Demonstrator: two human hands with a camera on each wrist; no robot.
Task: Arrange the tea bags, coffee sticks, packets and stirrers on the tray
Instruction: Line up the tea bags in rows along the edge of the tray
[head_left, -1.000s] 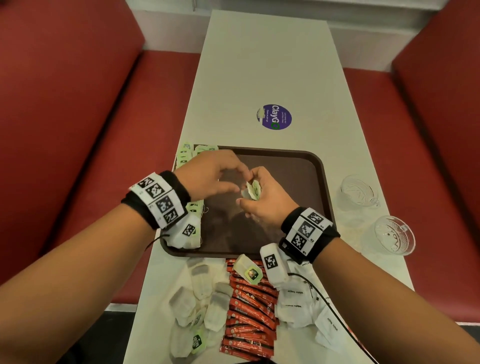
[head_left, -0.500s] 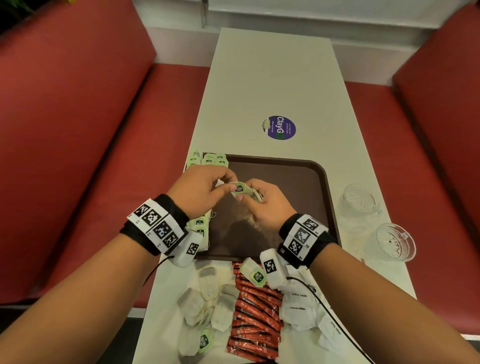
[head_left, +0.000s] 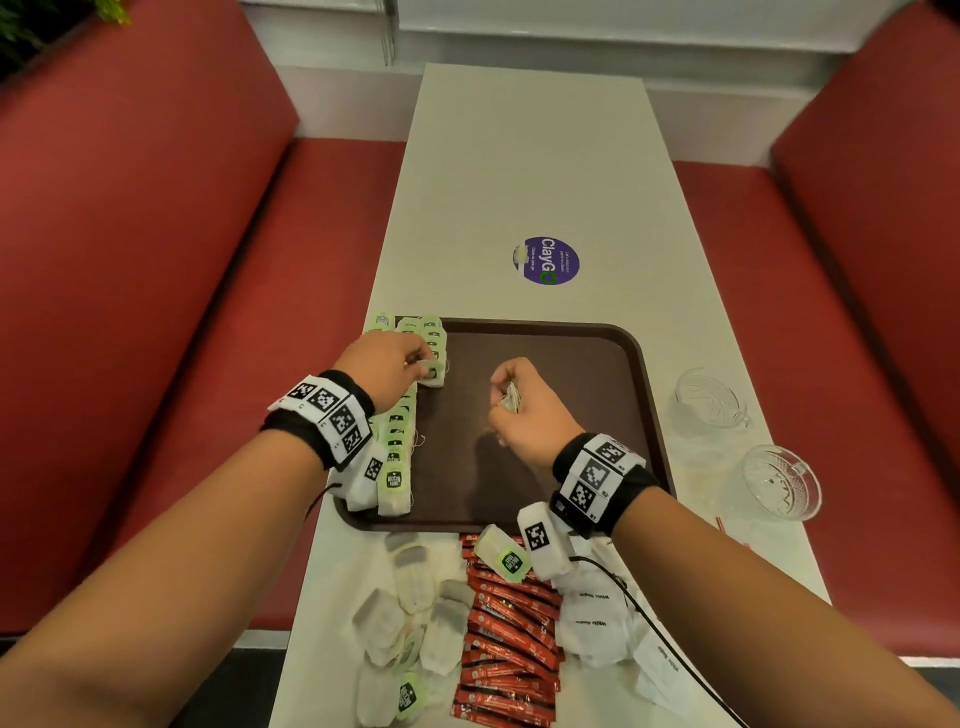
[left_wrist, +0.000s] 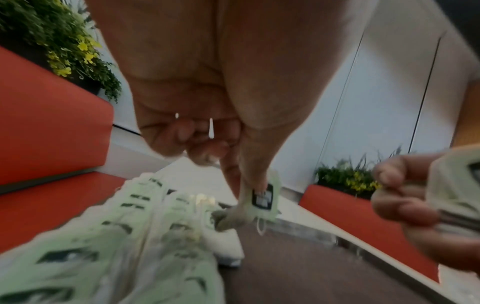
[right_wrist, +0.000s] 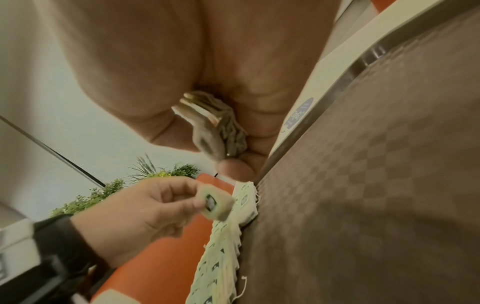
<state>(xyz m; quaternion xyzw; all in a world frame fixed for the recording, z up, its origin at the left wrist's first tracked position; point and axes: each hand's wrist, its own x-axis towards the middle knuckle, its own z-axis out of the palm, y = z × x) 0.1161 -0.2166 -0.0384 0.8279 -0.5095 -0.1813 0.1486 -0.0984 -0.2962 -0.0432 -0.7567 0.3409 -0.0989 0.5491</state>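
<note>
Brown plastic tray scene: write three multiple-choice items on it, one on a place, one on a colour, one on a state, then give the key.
1. Where on the brown plastic tray does the row of green-tagged tea bags lie?
A. along its left edge
B. across its middle
C. along its right edge

2. What colour are the coffee sticks on the white table?
A. blue
B. red
C. yellow

3. What is the left hand doing?
A. lying flat and open
B. pinching a single tea bag
C. gripping a glass cup

Key: 1 A, the row hugs the left rim; 2 B, the sticks near the tray's front edge are red; 3 B, its fingertips pinch one bag at the row.
</note>
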